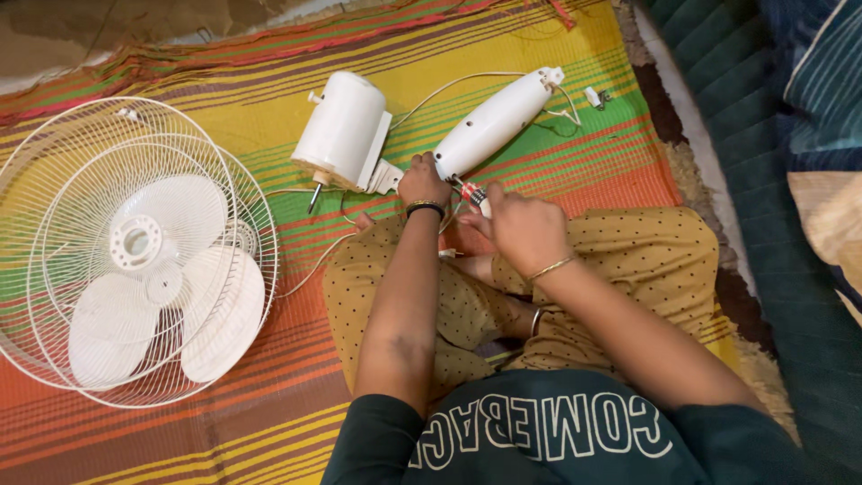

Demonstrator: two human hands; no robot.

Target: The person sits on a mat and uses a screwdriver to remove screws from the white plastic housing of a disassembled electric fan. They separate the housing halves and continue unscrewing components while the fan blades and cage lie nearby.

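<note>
left hand: fingers curled down onto the near end of the white fan stem housing, pinning it at the joint beside the motor housing
right hand: closed around a small tool with red-and-white end, tip at the stem's open end; exact finger grip hidden, back of hand faces camera
stem housing: lies diagonal on the striped mat, far end pointing up-right, white cable looping off it
motor housing: white cylinder, on its side, shaft poking down-left, just left of the left hand
fan guards: two wire grilles stacked at left, blades lying inside, well apart from hands
small parts: near stem's far end, too small to identify
posture: seated cross-legged on mat, work just ahead of knees
</note>
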